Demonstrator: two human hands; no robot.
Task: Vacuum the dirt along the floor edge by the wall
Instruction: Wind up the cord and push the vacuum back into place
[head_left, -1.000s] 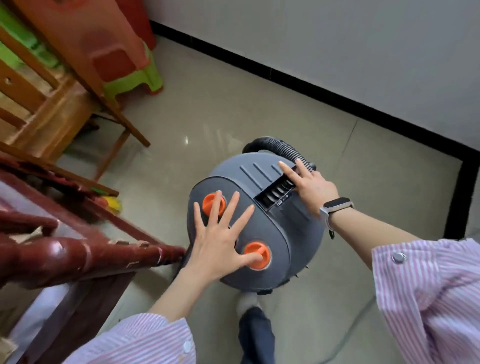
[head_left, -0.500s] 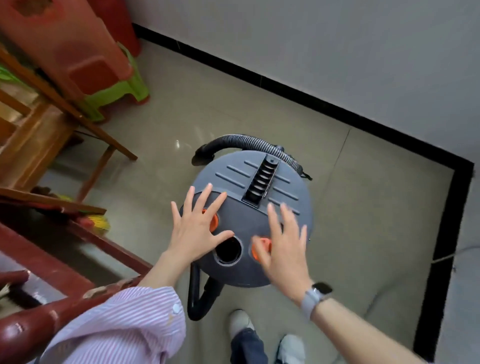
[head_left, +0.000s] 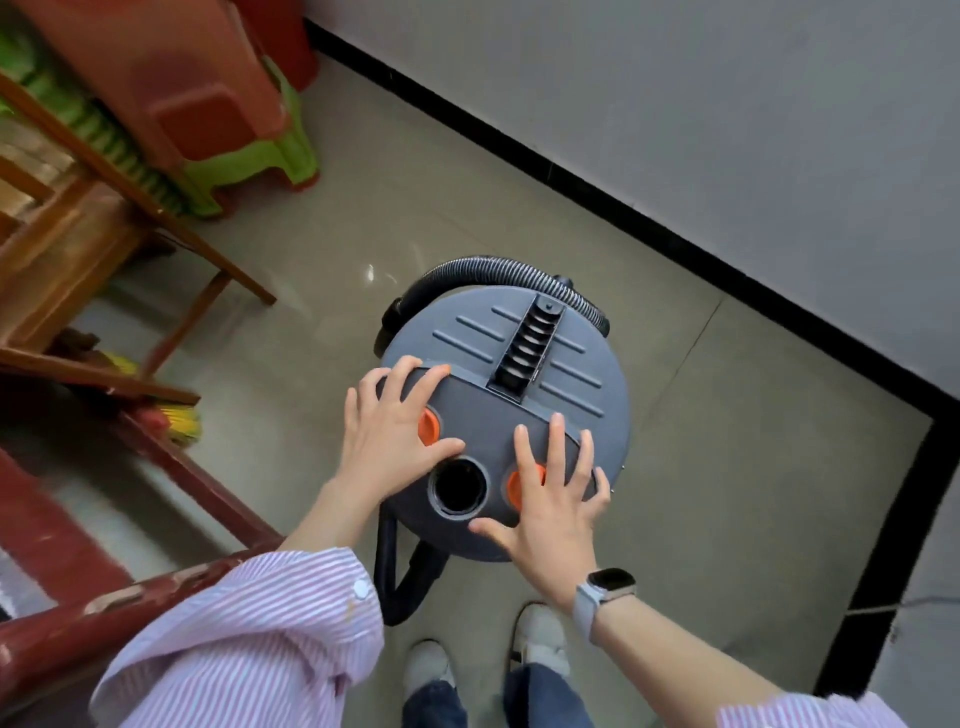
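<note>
Vacuum (head_left: 506, 400) stands on the tiled floor (head_left: 727, 467), near the black skirting (head_left: 623, 208) at the wall's foot. Left hand (head_left: 392, 436) lies flat on its lid, fingers spread, half covering one orange knob (head_left: 430, 426). Right hand (head_left: 550, 506) rests likewise, fingers spread, over the other knob (head_left: 519, 486). Hose (head_left: 498, 267) curls behind the lid.

text: none legible | vacuum cleaner (head_left: 519, 374): no readable label

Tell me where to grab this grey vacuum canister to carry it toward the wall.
Probably the ribbed black handle recessed across the lid of the vacuum canister. Come from above and curl fingers under it; the domed lid offers no other hold.
</note>
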